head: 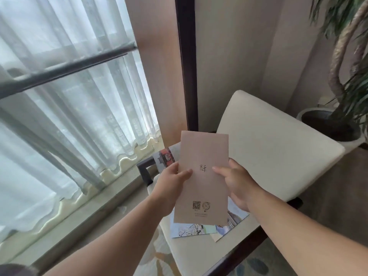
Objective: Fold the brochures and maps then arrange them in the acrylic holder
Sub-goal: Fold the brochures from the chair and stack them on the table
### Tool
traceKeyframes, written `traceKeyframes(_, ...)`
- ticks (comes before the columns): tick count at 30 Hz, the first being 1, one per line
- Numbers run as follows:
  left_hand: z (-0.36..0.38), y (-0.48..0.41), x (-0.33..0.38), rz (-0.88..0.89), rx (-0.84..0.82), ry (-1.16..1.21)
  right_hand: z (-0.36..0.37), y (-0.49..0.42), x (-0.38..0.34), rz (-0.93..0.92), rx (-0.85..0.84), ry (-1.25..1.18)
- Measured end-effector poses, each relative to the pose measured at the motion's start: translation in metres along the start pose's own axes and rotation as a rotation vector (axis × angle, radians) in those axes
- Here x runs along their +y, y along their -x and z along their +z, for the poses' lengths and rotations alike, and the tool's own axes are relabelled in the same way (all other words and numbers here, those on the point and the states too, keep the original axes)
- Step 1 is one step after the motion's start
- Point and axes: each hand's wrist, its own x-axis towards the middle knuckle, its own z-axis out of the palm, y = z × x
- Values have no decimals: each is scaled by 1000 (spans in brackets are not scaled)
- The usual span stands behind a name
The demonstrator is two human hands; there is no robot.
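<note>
I hold a tall beige brochure (203, 156) upright above a chair seat, its face showing a small printed character and a QR code near the bottom. My left hand (171, 184) grips its left edge with the thumb on the front. My right hand (237, 184) grips the right edge the same way. Under it, on the seat, lie a pale blue brochure with a blossom picture (191, 230) and another printed sheet (233, 220). A red-and-grey brochure (164, 158) pokes out behind my left hand. No acrylic holder is in view.
The cream cushioned chair (278, 152) with a dark wooden frame (144, 170) stands in front of me. Sheer curtains cover a window (69, 96) on the left. A potted plant (338, 120) stands at the right. Patterned carpet lies below.
</note>
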Motion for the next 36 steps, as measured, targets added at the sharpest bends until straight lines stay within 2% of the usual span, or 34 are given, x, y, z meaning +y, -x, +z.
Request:
traceKeyframes(6, -72, 24, -20, 61, 206, -92, 72, -10, 19, 48, -163, 105)
traceKeyframes(12, -177, 70, -48, 121, 456, -109, 182, 5, 43, 69, -368, 194)
traceKeyframes(17, -271, 119, -83, 126, 600, -126, 284, 33, 79, 93, -478, 311)
traceKeyframes(28, -486, 234, -204, -103, 826, -312, 492, 114, 236, 120, -471, 747)
traceKeyframes(36, -565, 250, -296, -323, 872, -355, 566, 121, 346, 86, -540, 1009)
